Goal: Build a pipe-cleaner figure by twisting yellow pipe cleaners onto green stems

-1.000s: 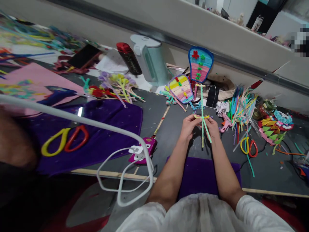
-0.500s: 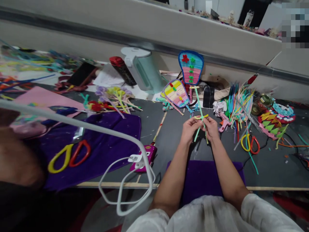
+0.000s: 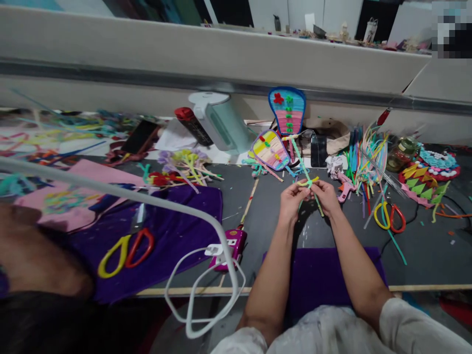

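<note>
Both of my hands meet over the dark grey table, fingertips pinched close together. My left hand (image 3: 292, 202) is closed on fuzzy pipe cleaners, and my right hand (image 3: 327, 197) grips them from the other side. A long light green pipe cleaner (image 3: 302, 161) rises from the crossing point towards the back of the table. A short yellow pipe cleaner (image 3: 304, 185) lies across it at the fingertips. Below the crossing, a green end (image 3: 319, 205) slants down past my right fingers. My fingers partly hide how the pieces are joined.
Behind my hands are a blue-and-pink decorated panel (image 3: 288, 110) and a yellow-and-pink one (image 3: 273, 150). To the right lie a pink glue gun (image 3: 345, 188), scissors (image 3: 397, 219) and bundled pipe cleaners (image 3: 372, 152). A kettle (image 3: 224, 123), power strip (image 3: 236, 250), white lamp arm (image 3: 147, 196) and another person's arm (image 3: 37, 255) are leftward.
The view has shifted, so most table items sit further right and lower. My hands keep their pinch; the lower left green end now shows less beside my left fingers.
</note>
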A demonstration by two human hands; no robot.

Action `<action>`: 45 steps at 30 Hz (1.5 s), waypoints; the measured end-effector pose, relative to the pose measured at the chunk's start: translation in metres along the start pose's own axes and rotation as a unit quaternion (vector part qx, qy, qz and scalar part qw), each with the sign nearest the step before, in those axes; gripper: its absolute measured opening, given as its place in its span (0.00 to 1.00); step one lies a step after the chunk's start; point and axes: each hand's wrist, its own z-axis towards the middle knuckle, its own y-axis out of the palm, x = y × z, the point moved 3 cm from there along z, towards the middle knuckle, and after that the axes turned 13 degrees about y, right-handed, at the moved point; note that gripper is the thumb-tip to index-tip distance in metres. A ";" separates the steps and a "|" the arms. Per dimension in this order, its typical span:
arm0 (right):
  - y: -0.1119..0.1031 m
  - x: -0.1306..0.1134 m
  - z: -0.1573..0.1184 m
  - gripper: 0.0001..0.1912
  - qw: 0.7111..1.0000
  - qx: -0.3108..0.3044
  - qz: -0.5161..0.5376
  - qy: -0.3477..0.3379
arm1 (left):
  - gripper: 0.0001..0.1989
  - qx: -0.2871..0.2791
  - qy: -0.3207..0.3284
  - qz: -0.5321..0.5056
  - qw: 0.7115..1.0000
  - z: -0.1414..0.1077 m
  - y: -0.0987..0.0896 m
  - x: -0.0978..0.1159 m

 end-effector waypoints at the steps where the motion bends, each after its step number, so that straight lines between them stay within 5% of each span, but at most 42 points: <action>1: 0.000 0.001 0.001 0.13 1.000 0.010 0.008 -0.001 | 0.23 0.001 0.000 -0.002 1.000 0.001 0.000 0.000; 13: 0.006 0.012 0.004 0.14 0.994 0.014 0.104 0.037 | 0.23 0.030 -0.008 -0.019 0.999 0.006 -0.003 -0.010; 22: 0.011 0.007 -0.001 0.13 0.994 0.006 0.103 0.043 | 0.15 0.027 0.083 0.055 0.995 0.007 -0.007 -0.001; 27: 0.015 0.002 -0.005 0.13 0.999 0.008 0.029 0.032 | 0.18 -0.020 -0.006 0.017 1.000 0.006 -0.007 0.002; 33: 0.021 0.002 -0.008 0.12 0.995 0.038 -0.086 -0.038 | 0.14 0.018 0.035 0.030 0.999 0.008 -0.010 0.008; 36: 0.023 -0.006 -0.015 0.10 0.957 0.092 -0.221 -0.162 | 0.14 0.050 0.074 0.044 0.995 0.009 -0.012 0.008; 39: 0.027 -0.012 -0.023 0.07 0.884 0.123 -0.358 -0.273 | 0.13 0.061 0.081 0.041 0.994 0.010 -0.015 0.009; 42: 0.029 -0.013 -0.027 0.10 0.821 0.138 -0.444 -0.331 | 0.13 0.049 0.069 0.038 0.996 0.010 -0.015 0.010; 45: 0.029 -0.011 -0.028 0.13 0.791 0.160 -0.478 -0.346 | 0.13 0.034 0.064 0.033 0.997 0.010 -0.014 0.010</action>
